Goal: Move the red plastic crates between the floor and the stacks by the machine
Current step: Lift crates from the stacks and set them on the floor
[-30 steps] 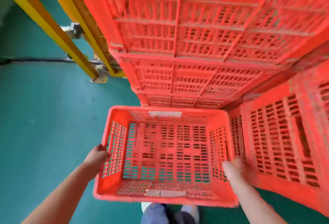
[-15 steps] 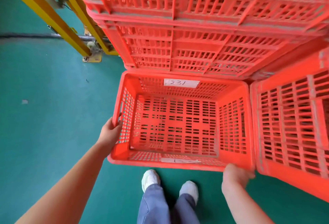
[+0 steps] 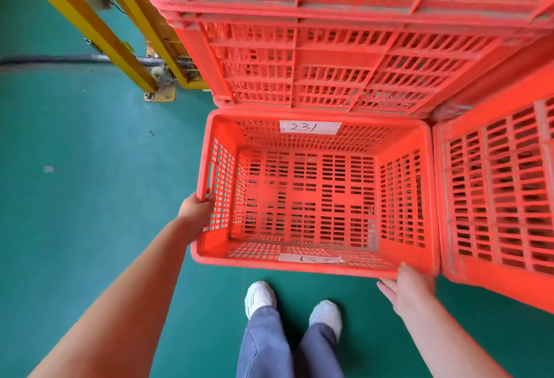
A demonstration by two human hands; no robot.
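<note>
An empty red plastic crate [image 3: 302, 197] sits low on the green floor, open side up, with a white label reading 231 on its far wall. It is pressed against a tall stack of red crates [image 3: 329, 62] behind it and another red stack [image 3: 494, 197] on its right. My left hand [image 3: 196, 208] curls over the crate's left rim. At the crate's near right corner my right hand [image 3: 409, 290] lies flat with fingers spread, touching the outside of the rim.
Yellow machine frame posts [image 3: 99, 32] slant down at the upper left and end in a foot plate [image 3: 157, 95]. A black cable [image 3: 60, 61] crosses the floor behind them. My white shoes [image 3: 260, 296] stand just in front of the crate.
The crate has gone from held up in both hands down to the floor against the stacks. My right hand slid from the crate's right side to its near corner and opened.
</note>
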